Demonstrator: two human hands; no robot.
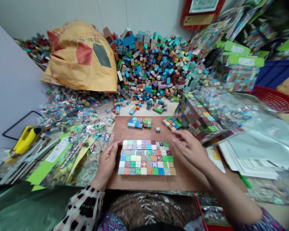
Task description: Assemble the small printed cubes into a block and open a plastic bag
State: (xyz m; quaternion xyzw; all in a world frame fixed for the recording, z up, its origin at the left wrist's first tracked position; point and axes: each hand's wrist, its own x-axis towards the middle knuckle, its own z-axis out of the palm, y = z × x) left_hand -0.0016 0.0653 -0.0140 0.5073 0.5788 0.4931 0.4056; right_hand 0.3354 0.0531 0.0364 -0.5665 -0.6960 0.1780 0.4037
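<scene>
I'm resting my left hand (106, 163) along the left edge of the patterned block slab (144, 163), lower centre of the frame, with loosely curled fingers gripping nothing; whether the fingertips are actually pressing on its corner, I cannot tell. I'm holding my right hand (189, 148) off the slab's upper right corner, thumb and forefinger a little apart, nothing showing between them. The slab is lying flat on the brown board (195, 179), and a seam is showing under its top strip.

For my money, working well here is meaning a still left hand, acting as a fence, while the right is nudging lightly and squarely, so the rows are closing without buckling. I'm minding the loose grey cube (157, 130) just above the slab and the small block cluster (171, 123) near my right fingertips, since a careless knuckle could be scattering either.
</scene>
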